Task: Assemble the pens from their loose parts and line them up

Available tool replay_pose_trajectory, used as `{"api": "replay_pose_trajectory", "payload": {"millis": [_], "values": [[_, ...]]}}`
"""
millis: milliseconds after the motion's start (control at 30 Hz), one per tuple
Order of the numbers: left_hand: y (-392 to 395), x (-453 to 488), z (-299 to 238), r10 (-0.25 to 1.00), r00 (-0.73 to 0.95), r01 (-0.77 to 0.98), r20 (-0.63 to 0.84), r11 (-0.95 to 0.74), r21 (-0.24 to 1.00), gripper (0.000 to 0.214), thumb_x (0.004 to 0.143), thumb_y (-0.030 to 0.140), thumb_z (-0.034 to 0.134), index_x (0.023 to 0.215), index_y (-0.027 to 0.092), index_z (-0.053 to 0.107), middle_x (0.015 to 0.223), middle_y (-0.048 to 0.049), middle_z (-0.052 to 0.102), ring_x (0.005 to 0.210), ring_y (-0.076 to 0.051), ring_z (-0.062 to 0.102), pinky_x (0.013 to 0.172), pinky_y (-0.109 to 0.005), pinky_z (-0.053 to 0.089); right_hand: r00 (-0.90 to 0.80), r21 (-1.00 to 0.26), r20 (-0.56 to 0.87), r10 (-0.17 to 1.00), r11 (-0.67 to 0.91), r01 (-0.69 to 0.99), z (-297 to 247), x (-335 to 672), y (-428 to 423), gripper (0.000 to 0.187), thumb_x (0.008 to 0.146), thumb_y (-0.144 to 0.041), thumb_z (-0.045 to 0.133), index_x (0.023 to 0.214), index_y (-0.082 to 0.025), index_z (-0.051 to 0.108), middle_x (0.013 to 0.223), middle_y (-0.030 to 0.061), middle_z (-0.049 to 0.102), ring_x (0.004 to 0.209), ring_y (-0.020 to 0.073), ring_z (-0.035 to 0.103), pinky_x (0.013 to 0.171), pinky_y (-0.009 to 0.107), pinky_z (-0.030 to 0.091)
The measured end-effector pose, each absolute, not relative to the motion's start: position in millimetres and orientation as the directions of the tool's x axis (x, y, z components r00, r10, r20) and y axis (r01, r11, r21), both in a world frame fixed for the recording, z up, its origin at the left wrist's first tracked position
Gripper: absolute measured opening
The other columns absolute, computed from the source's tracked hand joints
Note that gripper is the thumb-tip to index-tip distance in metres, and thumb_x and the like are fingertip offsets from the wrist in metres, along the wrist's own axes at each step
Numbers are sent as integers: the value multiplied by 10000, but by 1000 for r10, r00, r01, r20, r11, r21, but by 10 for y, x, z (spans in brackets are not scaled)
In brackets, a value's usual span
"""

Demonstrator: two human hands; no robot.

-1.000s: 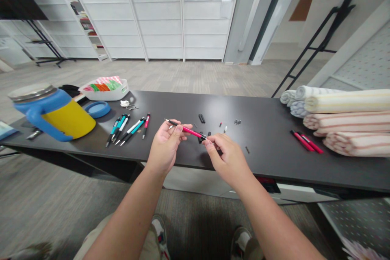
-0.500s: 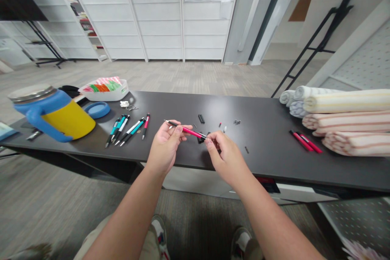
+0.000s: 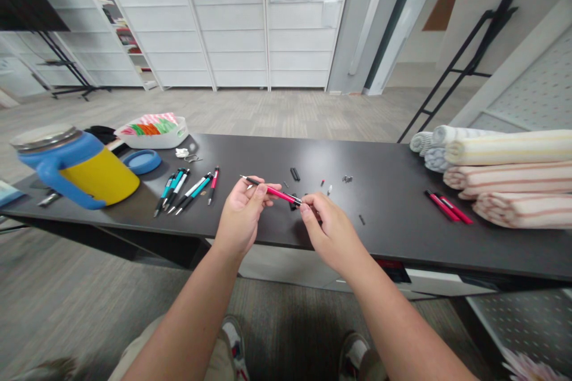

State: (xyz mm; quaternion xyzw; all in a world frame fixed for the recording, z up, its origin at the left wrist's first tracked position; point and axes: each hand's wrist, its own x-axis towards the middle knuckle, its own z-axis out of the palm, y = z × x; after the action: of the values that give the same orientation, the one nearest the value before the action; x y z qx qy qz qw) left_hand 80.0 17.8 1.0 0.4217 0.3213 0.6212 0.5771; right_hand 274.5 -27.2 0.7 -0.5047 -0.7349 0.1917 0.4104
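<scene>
A pink pen (image 3: 279, 193) with a black grip lies across both hands, its tip pointing up and left. My left hand (image 3: 241, 211) is closed around the grip end, thumb on top. My right hand (image 3: 328, 223) pinches the other end near the silver part; its fingertips partly hide that end. Behind the pen are black grips (image 3: 295, 174) and another dark piece, mostly covered. Small parts lie right of them: a red piece (image 3: 322, 182), a clear piece (image 3: 329, 189), several metal bits (image 3: 347, 179) and a dark spring-like piece (image 3: 361, 219).
Several teal, white and black pens (image 3: 183, 190) and a red pen (image 3: 214, 184) lie left. Further left stand a blue and yellow mug (image 3: 96, 172), a blue lid (image 3: 142, 161) and a white basket (image 3: 167, 140). Pink barrels (image 3: 449, 207) and rolled cloths (image 3: 513, 178) are right.
Both hands stay nearly in place with the pen between them. My right fingertips have shifted very slightly at the pen's end.
</scene>
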Motion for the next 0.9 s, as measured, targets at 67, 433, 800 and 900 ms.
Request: {"api": "replay_pose_trajectory", "payload": {"millis": [67, 433, 800, 900], "values": [[179, 799, 7, 988, 22, -449, 155, -129, 884, 390, 867, 369, 859, 1072, 187, 581, 993, -104, 825, 853, -167, 769, 778, -254, 530, -108, -709, 400, 910, 382, 593, -3, 2743, -270, 176, 1105, -337, 468, 1044, -228, 592, 912, 30, 643, 789, 195, 584, 736, 322, 440], [187, 798, 14, 989, 0, -451, 145, -130, 883, 393, 853, 365, 871, 1069, 182, 597, 990, -101, 822, 823, -149, 753, 773, -252, 540, -185, -691, 445, 876, 467, 551, 20, 2748, -256, 214, 1111, -319, 456, 979, -223, 595, 969, 47, 615, 853, 197, 572, 780, 334, 448], [201, 799, -3, 990, -7, -447, 143, -131, 885, 392, 858, 372, 866, 1078, 183, 602, 991, -98, 819, 817, -146, 744, 753, -244, 522, -230, -655, 467, 854, 509, 558, 25, 2732, -255, 213, 1102, -282, 456, 933, -223, 571, 975, 56, 605, 902, 206, 587, 811, 342, 462], [197, 800, -2, 990, -4, -447, 141, -128, 885, 397, 858, 378, 866, 1078, 184, 599, 990, -97, 818, 818, -149, 745, 754, -248, 522, -230, -659, 453, 861, 498, 564, 27, 2726, -258, 231, 1108, -290, 444, 931, -220, 574, 980, 56, 608, 917, 205, 594, 824, 343, 460]]}}
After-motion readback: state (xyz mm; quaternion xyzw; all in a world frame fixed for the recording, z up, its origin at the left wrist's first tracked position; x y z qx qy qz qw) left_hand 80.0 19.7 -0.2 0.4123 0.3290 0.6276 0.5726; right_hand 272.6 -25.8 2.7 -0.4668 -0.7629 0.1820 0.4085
